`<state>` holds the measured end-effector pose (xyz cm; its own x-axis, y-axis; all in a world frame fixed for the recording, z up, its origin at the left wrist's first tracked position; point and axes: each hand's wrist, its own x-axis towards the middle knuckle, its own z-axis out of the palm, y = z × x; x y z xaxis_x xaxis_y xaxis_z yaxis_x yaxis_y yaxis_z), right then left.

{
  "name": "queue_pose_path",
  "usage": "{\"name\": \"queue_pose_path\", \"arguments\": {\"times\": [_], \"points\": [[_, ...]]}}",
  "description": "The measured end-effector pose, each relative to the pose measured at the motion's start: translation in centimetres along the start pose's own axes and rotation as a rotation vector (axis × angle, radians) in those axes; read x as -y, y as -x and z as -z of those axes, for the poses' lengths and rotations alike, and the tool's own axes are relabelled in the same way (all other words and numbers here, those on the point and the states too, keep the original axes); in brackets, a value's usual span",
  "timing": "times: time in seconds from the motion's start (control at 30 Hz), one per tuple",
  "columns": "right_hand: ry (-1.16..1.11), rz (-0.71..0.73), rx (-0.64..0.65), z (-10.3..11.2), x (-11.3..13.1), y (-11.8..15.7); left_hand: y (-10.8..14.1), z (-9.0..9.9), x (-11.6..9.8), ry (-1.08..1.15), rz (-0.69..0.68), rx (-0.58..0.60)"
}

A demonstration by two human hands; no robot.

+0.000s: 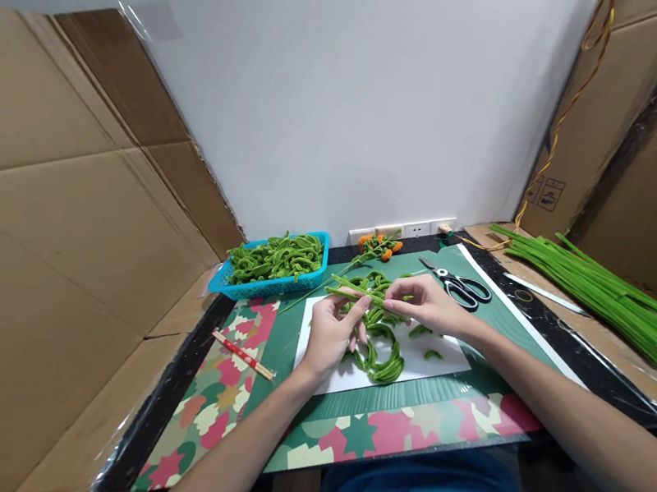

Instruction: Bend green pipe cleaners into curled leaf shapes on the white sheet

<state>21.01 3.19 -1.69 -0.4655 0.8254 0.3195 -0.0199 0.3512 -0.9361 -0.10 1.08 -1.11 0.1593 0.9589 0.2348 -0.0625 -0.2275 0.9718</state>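
Over a white sheet of paper point(441, 359), my left hand point(336, 326) pinches a green pipe cleaner point(347, 285). My right hand point(420, 300) has its thumb and fingertips closed on the right part of the same fuzzy stem, close to the left fingertips. Beneath both hands lies a pile of bent green pipe cleaner pieces point(385, 367), some curled into loops. A few short curved bits point(433, 354) rest apart on the paper to the right. My fingers partly cover the held stem, so its full length is hidden.
A blue basket point(304, 280) of bent green pieces stands at the back left. Behind the hands lies an orange-flowered stem point(375, 247). Black-handled scissors point(462, 288) and a bundle of straight green pipe cleaners point(613, 299) are on the right; wrapped chopsticks point(242, 355) lie left.
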Motion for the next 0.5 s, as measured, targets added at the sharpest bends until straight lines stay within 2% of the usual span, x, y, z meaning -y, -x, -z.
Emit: {"name": "queue_pose_path", "arguments": {"times": [0.2, 0.5], "points": [[0.116, 0.056, 0.04, 0.06, 0.12, 0.11, 0.05, 0.02, -0.19, -0.011, -0.029, -0.027], [0.036, 0.011, 0.004, -0.31, 0.42, 0.3, 0.46, -0.34, -0.73, -0.097, 0.001, 0.022]]}}
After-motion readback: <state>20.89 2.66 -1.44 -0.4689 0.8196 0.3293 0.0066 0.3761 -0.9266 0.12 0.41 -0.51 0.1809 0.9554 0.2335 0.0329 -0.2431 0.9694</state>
